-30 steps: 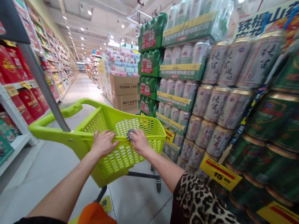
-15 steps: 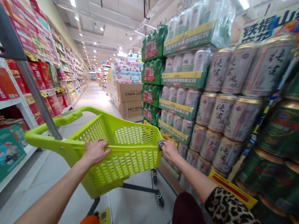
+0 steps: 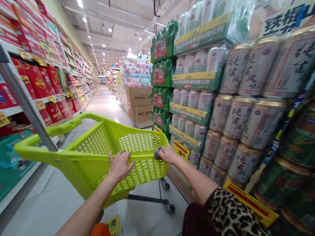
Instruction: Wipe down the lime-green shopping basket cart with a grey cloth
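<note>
Supermarket aisle [image 3: 104,104], stacked drink cans [image 3: 239,116], stocked shelves [image 3: 44,82], lime shopping cart [image 3: 56,155]

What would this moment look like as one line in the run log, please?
left hand: on cart rim | right hand: on rim, holding gray object | beside: stacked cans

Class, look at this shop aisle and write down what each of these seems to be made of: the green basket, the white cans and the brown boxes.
The green basket looks like moulded plastic: glossy lime, with a seamless cast mesh. The white cans look like printed metal, going by their shiny rims. The brown boxes look like matte cardboard, though their corrugation is too small to confirm.
</note>
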Demonstrator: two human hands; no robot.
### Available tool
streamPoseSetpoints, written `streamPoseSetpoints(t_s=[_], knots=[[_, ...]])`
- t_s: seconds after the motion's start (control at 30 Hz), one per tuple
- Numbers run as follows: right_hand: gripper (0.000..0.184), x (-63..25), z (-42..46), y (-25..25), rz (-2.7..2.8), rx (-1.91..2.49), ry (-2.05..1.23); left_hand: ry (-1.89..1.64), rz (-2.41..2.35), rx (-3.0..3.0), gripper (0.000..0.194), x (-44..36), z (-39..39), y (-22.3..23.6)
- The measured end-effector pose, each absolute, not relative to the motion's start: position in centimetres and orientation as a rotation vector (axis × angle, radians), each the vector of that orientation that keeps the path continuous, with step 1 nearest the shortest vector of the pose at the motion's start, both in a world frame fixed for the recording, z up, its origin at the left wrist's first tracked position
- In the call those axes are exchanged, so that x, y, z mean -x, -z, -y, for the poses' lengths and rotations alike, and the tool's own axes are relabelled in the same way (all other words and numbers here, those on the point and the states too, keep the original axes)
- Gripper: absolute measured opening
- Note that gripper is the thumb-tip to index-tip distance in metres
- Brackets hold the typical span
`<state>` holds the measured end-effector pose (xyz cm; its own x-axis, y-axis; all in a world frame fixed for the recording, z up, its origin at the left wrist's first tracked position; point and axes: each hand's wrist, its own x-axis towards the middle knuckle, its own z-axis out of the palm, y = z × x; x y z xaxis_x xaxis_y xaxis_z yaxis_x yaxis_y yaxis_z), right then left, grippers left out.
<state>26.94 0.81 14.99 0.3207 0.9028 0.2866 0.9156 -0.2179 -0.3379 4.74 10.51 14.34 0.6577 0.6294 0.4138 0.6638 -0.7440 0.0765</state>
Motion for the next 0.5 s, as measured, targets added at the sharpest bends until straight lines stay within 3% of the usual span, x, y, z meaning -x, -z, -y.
streamPoseSetpoints(t_s=[0.33,0.43,0.5], knots=[[0.016,-22.7,2.5,-13.6,1.746,1.914,0.043,0.582,1.097,2.744,0.034,-1.4,-12.8,-14.7],[0.016,-20.9,2.2,-13.3,1.781,1.784,0.02,0.719,1.363,2.654,0.036,-1.2,-13.3,-14.4],[0.015,-19.7,1.9,-13.0,1.834,1.649,0.073,0.947,1.679,2.495,0.048,-1.6,-12.8,-13.9]])
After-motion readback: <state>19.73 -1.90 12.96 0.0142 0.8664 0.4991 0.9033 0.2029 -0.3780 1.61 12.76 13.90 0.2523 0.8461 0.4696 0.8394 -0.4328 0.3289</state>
